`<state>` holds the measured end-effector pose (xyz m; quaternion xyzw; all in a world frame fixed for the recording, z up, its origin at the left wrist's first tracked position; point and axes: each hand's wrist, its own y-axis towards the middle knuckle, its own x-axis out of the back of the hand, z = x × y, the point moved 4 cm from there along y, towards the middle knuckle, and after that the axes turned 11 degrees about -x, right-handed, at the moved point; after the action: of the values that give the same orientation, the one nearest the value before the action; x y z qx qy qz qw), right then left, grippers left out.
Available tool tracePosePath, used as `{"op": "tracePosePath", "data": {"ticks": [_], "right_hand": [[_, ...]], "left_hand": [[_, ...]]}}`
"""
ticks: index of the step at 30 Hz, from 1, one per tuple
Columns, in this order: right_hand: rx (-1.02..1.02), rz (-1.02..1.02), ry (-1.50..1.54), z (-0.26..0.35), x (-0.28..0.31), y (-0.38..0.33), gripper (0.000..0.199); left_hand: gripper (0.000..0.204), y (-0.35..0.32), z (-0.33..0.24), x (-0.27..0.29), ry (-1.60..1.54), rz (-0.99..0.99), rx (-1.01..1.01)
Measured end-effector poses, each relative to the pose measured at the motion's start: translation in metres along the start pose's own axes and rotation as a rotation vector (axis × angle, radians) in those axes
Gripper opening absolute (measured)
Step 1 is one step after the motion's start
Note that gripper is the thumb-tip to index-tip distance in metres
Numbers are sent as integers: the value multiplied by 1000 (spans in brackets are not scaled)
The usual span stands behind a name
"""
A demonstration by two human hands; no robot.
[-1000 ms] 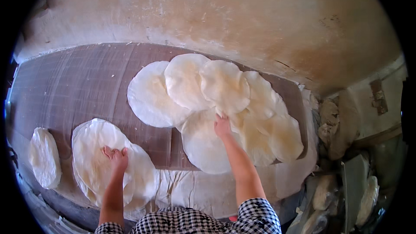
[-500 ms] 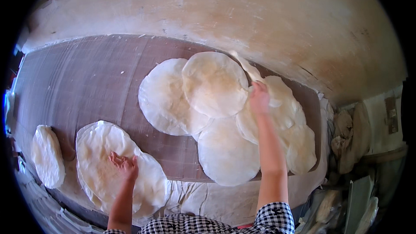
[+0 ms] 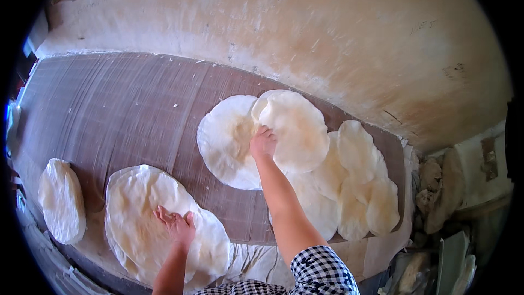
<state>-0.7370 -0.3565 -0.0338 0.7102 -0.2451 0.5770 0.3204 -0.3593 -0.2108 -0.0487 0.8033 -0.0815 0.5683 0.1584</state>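
Head view: right hand [image 3: 263, 143] pinches the edge of a round dough sheet [image 3: 295, 130] atop overlapping sheets on the brown cloth [image 3: 125, 109]. Left hand [image 3: 176, 224] lies flat, fingers spread, on the near dough stack [image 3: 144, 221]; another stack [image 3: 61, 199] sits left.

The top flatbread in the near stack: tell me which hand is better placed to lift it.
Left, probably. The left hand lies flat on the near stack of flatbreads, while the right hand is stretched out, touching the spread-out flatbreads.
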Motion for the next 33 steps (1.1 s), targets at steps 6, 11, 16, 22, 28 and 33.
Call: {"op": "tracePosePath", "data": {"ticks": [6, 11, 16, 22, 28, 33], "right_hand": [[36, 147, 279, -61, 27, 45, 22], [327, 82, 479, -107, 198, 36, 22], [410, 466, 639, -134, 328, -44, 23], [674, 389, 718, -73, 399, -133, 21], [1069, -90, 741, -34, 494, -244, 21], [1427, -180, 597, -64, 440, -337, 29]], "left_hand": [[57, 4, -9, 16, -31, 57, -33], [52, -17, 22, -1, -1, -542, -239], [33, -30, 45, 16, -368, 11, 38], [17, -90, 118, 92, 50, -6, 13], [14, -147, 187, 76, -112, -23, -102], [15, -154, 213, 75, -708, -387, 284]]}}
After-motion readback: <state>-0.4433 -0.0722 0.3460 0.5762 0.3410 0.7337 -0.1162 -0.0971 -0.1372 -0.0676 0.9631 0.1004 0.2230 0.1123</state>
